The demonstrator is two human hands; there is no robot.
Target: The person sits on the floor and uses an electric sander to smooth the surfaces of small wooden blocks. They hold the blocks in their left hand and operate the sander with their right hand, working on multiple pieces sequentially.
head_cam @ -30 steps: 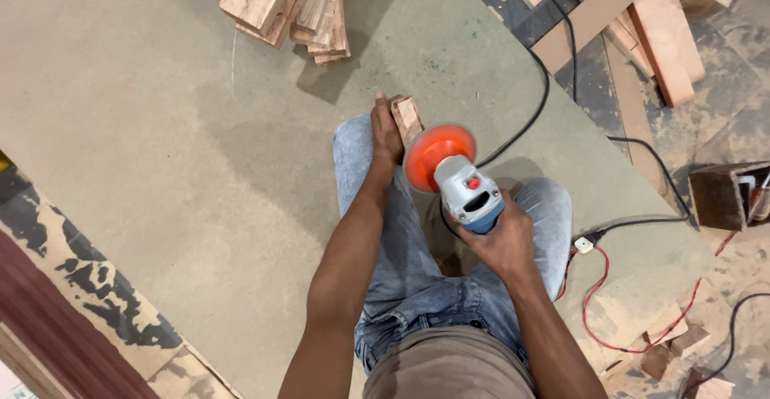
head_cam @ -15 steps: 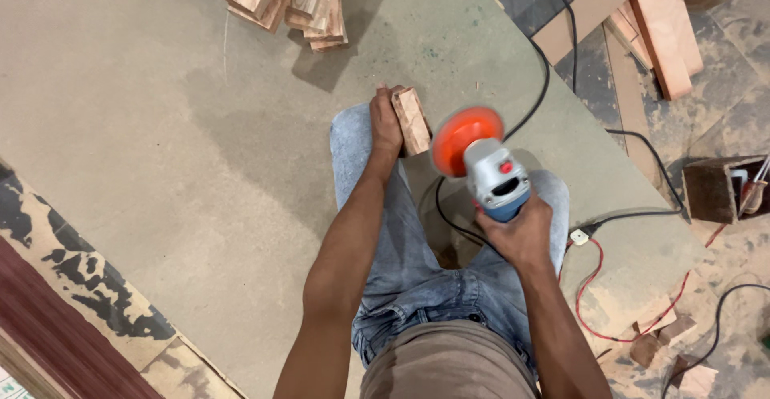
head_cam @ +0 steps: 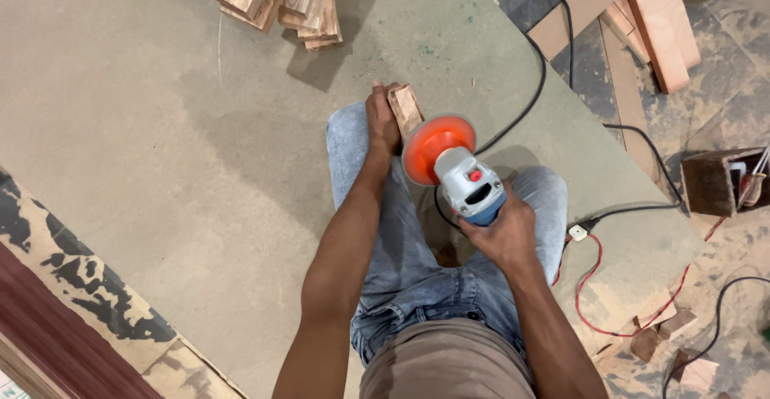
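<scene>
From the head view, the left hand [head_cam: 382, 122] wraps its fingers around a wood block [head_cam: 405, 109] resting on the left knee, while the right hand [head_cam: 504, 234] grips a sander [head_cam: 461, 176], its orange disc seemingly touching the block.

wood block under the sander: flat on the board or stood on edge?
On edge. The block shows only a narrow long face upward, propped against the knee, with the left hand gripping its side. The orange disc meets its right side.
</scene>
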